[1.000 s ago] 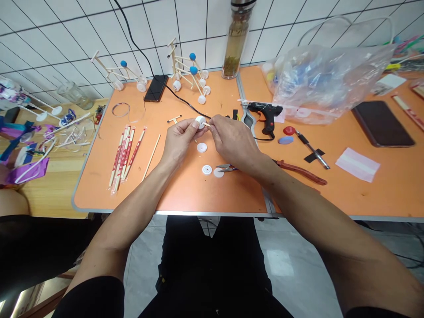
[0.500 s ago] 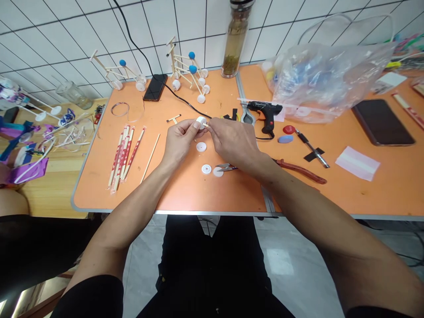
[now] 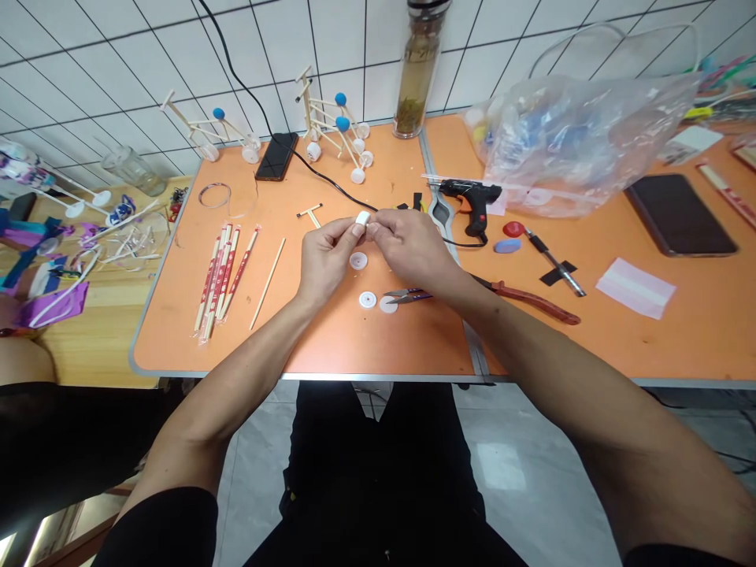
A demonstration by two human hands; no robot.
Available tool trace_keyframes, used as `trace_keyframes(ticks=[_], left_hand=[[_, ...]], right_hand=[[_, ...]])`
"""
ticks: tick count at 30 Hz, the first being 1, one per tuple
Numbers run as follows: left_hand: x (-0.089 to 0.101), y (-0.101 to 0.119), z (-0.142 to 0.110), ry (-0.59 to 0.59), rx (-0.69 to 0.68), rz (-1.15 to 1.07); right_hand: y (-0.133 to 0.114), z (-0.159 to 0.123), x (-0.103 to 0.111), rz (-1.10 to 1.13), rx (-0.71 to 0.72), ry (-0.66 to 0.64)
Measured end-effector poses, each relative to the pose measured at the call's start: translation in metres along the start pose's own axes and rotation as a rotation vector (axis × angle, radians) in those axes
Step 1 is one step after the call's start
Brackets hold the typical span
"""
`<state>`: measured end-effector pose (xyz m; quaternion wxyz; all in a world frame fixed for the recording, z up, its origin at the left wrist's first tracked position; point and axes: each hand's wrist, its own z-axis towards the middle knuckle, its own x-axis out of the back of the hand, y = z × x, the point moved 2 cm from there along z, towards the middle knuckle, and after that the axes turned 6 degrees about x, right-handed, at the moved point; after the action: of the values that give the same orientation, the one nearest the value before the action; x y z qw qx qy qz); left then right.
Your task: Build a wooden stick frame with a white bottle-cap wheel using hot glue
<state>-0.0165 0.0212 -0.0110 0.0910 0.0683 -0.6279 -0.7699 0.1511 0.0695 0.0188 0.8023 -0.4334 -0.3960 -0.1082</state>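
Left hand (image 3: pixel 327 256): raised just above the table, thumb and fingertips closed on a small white plastic cap (image 3: pixel 362 218).

Right hand (image 3: pixel 410 248): raised beside the left, its fingertips pressed to the other side of the same cap.

Grip: together and clamped, with the two hands meeting at the cap. (Fingers hide much of it, so whatever may be fitted into it cannot be made out.)

Cap position: held in the air at the centre of the view, above two white plastic discs (image 3: pixel 357 261) (image 3: pixel 367 299).

Table: an orange folding table (image 3: pixel 378 346) carries a hot glue gun (image 3: pixel 469 197), red-handled pliers (image 3: pixel 535 307) and thread snips (image 3: pixel 405 294). Wrapped chopsticks (image 3: pixel 218 279) lie to the left; beyond them stand stick models with blue balls and white wheels (image 3: pixel 334 130).

Risk: the cap is small and pinched only at its edges, so a slip of the fingers could drop it. It could then roll among the similar white discs or under the hands. Pressing hard on it could also hurt a fingertip if the snips' blades are reached for blindly.
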Motion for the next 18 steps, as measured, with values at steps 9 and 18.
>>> trace_keyframes(ticks=[9, 18], left_hand=[[0.007, -0.011, 0.014, -0.052, -0.055, 0.016], [0.007, -0.019, 0.014, -0.084, -0.055, 0.01]], right_hand=[[0.012, 0.004, 0.003, 0.08, 0.03, -0.024], [0.012, 0.0, 0.001, -0.194, 0.113, -0.011]])
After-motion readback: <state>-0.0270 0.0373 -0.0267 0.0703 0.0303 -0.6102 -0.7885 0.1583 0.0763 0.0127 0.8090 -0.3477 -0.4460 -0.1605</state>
